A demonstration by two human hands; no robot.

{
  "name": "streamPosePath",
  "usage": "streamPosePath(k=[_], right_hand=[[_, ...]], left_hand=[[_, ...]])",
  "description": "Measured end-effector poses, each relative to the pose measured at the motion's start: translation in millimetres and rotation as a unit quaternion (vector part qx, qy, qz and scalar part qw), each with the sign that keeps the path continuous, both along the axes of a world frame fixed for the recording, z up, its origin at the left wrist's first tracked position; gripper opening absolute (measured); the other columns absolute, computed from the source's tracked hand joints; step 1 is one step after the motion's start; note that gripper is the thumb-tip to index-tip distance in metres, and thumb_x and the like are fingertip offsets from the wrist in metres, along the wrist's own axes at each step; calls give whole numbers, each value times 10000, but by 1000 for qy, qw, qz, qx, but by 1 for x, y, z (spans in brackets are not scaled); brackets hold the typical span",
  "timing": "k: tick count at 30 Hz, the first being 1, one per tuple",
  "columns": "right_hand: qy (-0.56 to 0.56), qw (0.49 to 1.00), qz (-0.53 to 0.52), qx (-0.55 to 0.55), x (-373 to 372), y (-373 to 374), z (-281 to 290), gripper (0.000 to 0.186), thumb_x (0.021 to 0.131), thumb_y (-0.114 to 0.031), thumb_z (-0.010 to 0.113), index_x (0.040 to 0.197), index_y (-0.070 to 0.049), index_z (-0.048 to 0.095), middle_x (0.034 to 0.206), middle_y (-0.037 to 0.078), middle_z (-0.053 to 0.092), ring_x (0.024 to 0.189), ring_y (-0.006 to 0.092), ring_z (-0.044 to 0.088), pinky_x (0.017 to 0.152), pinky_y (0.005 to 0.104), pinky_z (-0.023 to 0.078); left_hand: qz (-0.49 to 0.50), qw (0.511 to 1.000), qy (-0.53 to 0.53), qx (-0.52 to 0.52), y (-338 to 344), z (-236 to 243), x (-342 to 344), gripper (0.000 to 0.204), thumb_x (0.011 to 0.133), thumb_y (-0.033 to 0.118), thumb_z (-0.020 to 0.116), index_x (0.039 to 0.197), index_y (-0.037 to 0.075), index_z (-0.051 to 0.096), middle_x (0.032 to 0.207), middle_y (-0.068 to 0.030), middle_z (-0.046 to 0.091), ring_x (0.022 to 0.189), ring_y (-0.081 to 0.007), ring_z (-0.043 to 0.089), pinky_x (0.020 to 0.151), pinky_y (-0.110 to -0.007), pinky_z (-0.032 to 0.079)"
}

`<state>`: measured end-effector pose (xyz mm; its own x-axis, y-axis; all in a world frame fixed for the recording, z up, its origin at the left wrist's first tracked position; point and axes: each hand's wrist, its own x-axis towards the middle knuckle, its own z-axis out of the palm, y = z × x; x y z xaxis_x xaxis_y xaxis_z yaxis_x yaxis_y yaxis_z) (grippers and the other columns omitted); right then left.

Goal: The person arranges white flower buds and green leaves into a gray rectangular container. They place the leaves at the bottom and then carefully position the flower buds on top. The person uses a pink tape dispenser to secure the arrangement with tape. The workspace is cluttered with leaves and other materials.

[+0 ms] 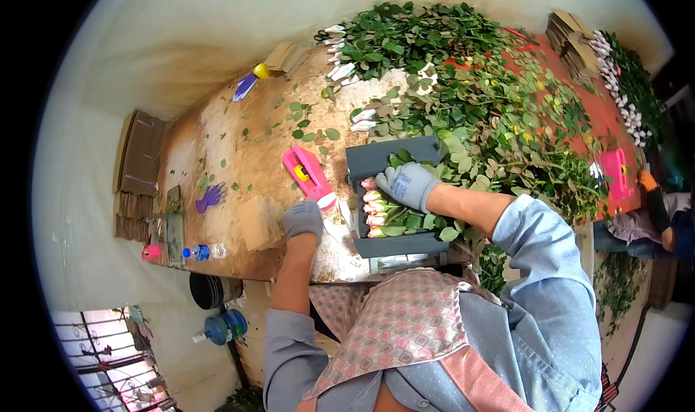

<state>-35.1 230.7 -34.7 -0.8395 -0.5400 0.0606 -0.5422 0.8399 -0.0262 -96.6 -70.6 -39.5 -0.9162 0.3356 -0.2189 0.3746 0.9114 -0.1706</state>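
Note:
My right hand (407, 185), in a grey glove, reaches over a dark grey trough-shaped holder (394, 247). Its fingers are curled at the top of a row of pink roses (375, 209), closed on a rose whose bud shows by the fingertips. The buds line up along the holder's left side, with their leaves to the right. Also gloved in grey, my left hand (302, 220) is closed over the table, beside the white end of a pink tape dispenser (308, 174) and a cardboard sheet (260, 224). Whatever it may hold is hidden.
Cut rose stems with leaves (499, 122) cover the table's right half. Wrapped white bundles (342, 72) lie at the back. Purple gloves (211, 198), bottles (205, 252) and stacked cardboard (139, 158) are at left. Another person's gloved hand (646, 180) shows at far right.

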Motion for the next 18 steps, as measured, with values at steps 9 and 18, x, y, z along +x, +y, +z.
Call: streamPosePath(k=[9, 18], right_hand=[[-15, 997, -64, 40, 30, -14, 30, 218, 953, -170, 554, 1103, -60, 669, 989, 134, 677, 868, 291, 710, 678, 410, 552], [41, 949, -312, -34, 79, 43, 52, 210, 900, -233, 620, 1062, -99, 624, 1045, 92, 630, 1001, 264, 626, 808, 399, 492]], left_hand=[[-138, 956, 7, 258, 59, 61, 53, 325, 904, 207, 673, 1196, 64, 673, 1117, -153, 686, 1078, -370, 627, 944, -476, 493], [-178, 932, -15, 316, 101, 25, 66, 527, 937, 198, 636, 1412, -2, 529, 1474, -257, 485, 1356, -450, 451, 1135, -516, 386]])
